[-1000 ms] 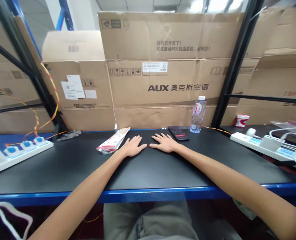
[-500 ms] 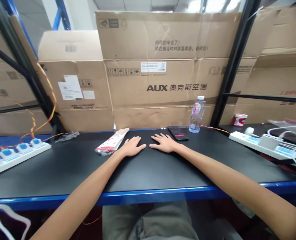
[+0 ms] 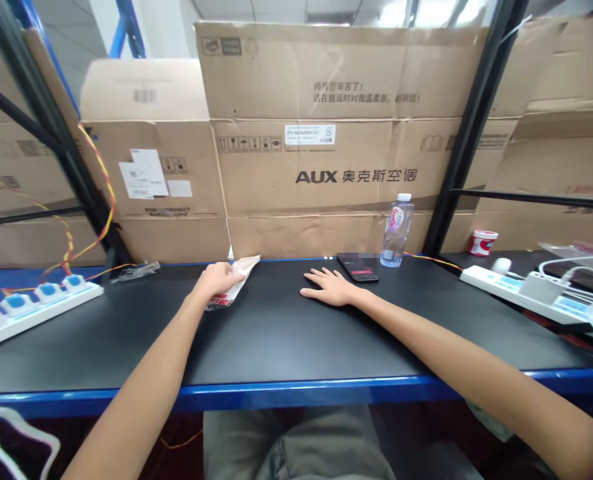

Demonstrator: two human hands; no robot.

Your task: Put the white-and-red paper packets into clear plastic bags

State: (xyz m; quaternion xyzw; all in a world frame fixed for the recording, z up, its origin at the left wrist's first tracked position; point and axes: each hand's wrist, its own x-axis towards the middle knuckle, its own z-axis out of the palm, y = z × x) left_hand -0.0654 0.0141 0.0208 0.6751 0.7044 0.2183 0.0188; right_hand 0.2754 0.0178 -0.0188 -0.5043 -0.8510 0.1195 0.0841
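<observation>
A flat white-and-red packet (image 3: 243,270) with a clear plastic end lies on the black tabletop. My left hand (image 3: 215,280) is curled over its left side, thumb on top, and covers much of the printing; the far fingertips are hidden. My right hand (image 3: 332,288) rests palm down on the table with fingers spread, holding nothing. Just beyond it lies a dark smartphone (image 3: 359,267), its screen partly lit. Behind the phone's right end a clear water bottle (image 3: 397,233) with a white cap stands upright.
Power strips lie at the left (image 3: 41,310) and right (image 3: 531,293), with plugs and cables. A red-and-white tub (image 3: 482,243) stands at the back right. Cardboard panels (image 3: 266,193) wall the back between black posts. A crumpled clear plastic bag (image 3: 136,271) lies back left.
My left hand has moved left from the bare tabletop onto the packet and closed around its left side. My right hand stays flat in place.
</observation>
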